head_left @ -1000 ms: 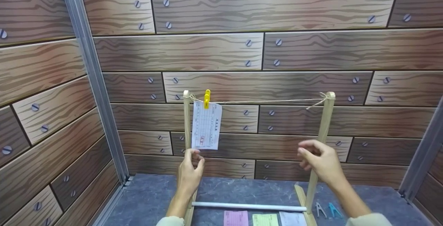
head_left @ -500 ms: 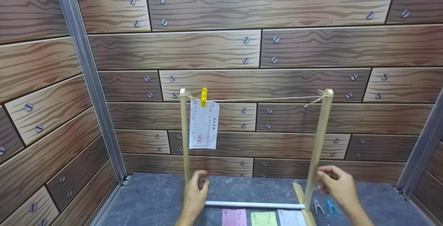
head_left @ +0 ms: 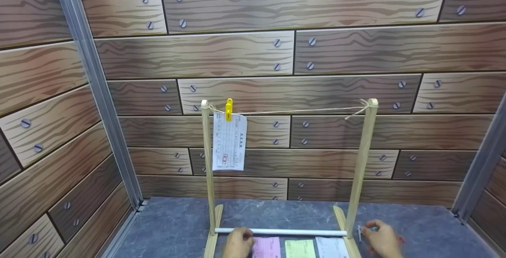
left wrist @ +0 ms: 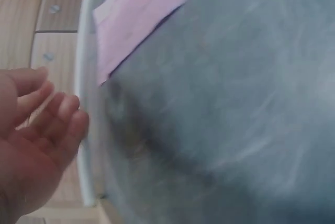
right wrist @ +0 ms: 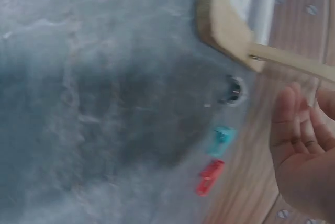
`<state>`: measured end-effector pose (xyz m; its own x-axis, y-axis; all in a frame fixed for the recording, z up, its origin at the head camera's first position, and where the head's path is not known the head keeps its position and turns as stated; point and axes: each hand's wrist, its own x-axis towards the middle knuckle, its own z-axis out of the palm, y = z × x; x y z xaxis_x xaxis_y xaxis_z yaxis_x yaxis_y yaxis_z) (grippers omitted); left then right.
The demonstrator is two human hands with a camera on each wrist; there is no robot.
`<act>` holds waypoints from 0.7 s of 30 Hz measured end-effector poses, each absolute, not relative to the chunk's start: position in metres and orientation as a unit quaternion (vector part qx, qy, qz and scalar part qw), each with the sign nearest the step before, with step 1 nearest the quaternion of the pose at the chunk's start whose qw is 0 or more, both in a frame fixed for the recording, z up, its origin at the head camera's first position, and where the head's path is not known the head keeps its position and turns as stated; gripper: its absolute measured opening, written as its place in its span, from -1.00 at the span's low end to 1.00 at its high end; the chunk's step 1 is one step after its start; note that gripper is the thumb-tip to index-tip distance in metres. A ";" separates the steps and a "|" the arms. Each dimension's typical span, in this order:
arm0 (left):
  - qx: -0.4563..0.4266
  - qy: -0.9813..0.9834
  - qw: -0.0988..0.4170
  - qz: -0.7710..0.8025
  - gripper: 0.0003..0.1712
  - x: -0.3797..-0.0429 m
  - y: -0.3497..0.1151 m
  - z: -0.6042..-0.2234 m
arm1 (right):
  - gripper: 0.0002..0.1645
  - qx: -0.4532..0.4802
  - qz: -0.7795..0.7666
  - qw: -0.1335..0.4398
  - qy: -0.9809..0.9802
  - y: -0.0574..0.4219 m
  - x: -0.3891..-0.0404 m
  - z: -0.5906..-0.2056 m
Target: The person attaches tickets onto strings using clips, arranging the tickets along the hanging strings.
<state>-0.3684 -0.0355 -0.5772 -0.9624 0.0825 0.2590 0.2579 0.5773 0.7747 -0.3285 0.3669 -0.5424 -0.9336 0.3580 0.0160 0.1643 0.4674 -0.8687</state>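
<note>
The rectangular pink printed paper slip [head_left: 267, 247] is lying flat on the dark grey marbled tabletop [head_left: 292, 213], on the near side of the slim white crossbar [head_left: 280, 232]. The left hand [head_left: 238, 244] is hovering just beside its left edge; the fingers are bending loosely, the thumb is standing apart and the palm is holding nothing. The step in hand appears to be picking up a slip and a clip. For the slip, slide one edge up off the surface and pinch near a corner; thin paper is likely creasing if gripped mid-sheet.

The right hand [head_left: 381, 240] is hovering near the clips, its fingers loosely curved, part-open and holding nothing. A pale grey spring clip [right wrist: 236, 92], a teal plastic clip [right wrist: 221, 139] and a red plastic clip [right wrist: 210, 178] are lying in a row. Take one clip by its handle ends, keeping its mouth free; approach from above to avoid nudging its neighbour.

Farther along, a yellow-green paper slip [head_left: 300, 249] and a pale blue paper slip [head_left: 332, 247] are lying beside the pink one. Above, a light-wood upright frame [head_left: 360, 175] is carrying thin beige twine [head_left: 296, 111], where a yellow plastic clip [head_left: 229, 110] is holding a white printed form [head_left: 231, 143]. Withdraw clear of the posts to avoid jolting it.
</note>
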 end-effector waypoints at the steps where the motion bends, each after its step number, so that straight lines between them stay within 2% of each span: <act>1: -0.091 -0.889 0.093 -0.439 -0.81 -0.368 -0.034 -0.581 | -0.60 -0.162 0.482 0.085 -0.857 0.367 -0.330 -0.546; 8: -0.062 -0.924 0.059 -0.372 -0.45 -0.370 -0.019 -0.594 | -0.43 -0.183 0.393 0.034 -0.901 0.370 -0.338 -0.561; 12: -0.048 -0.931 0.041 -0.360 -0.33 -0.370 -0.013 -0.593 | -0.43 -0.187 0.355 0.023 -0.916 0.375 -0.341 -0.565; 14: -0.050 -0.931 0.043 -0.358 -0.35 -0.369 -0.011 -0.593 | -0.43 -0.191 0.344 0.018 -0.919 0.376 -0.341 -0.566; 21: -0.085 -0.918 0.079 -0.378 -0.60 -0.364 -0.011 -0.596 | -0.57 -0.216 0.327 0.031 -0.920 0.377 -0.337 -0.570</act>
